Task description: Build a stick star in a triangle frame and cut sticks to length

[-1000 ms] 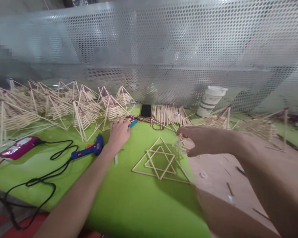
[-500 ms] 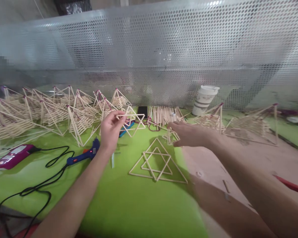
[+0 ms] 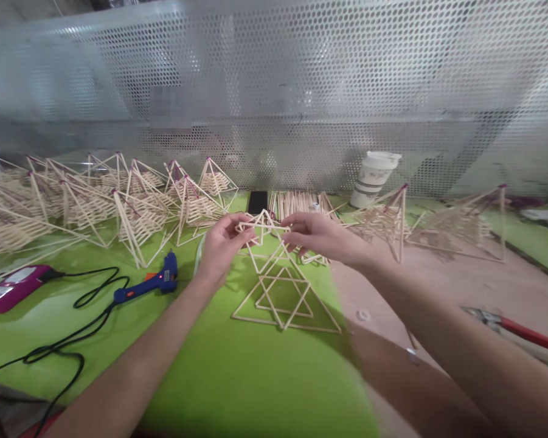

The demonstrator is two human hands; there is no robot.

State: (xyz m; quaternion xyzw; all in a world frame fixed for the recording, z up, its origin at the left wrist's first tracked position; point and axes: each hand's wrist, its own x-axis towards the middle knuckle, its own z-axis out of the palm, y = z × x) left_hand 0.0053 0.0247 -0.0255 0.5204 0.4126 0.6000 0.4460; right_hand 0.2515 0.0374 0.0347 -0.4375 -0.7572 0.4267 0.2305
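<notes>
From my head view, my left hand (image 3: 219,252) pinches the small star frame (image 3: 267,227), my right hand (image 3: 323,237) curls at its right corner, grip unclear. Nearer me, the triangular frame (image 3: 284,280) lies flat, apex pointing away between both hands.

Takes the flat frame (image 3: 283,327) on the worktop (image 3: 255,383) as clock centre. Has the star frame (image 3: 264,227) at twelve, between the left hand (image 3: 223,240) towards eleven and the right hand (image 3: 317,234) at one. Farther back, shows the phone (image 3: 258,201) just before twelve, the stick row (image 3: 296,207) at twelve, the cup (image 3: 374,173) at one. Has the glue gun (image 3: 141,289) at nine, the corded box (image 3: 18,289) beyond, the pyramid cluster (image 3: 93,210) at ten, two pyramids (image 3: 381,225) at two, pliers (image 3: 520,331) at three, the panel (image 3: 274,85) behind everything.
</notes>
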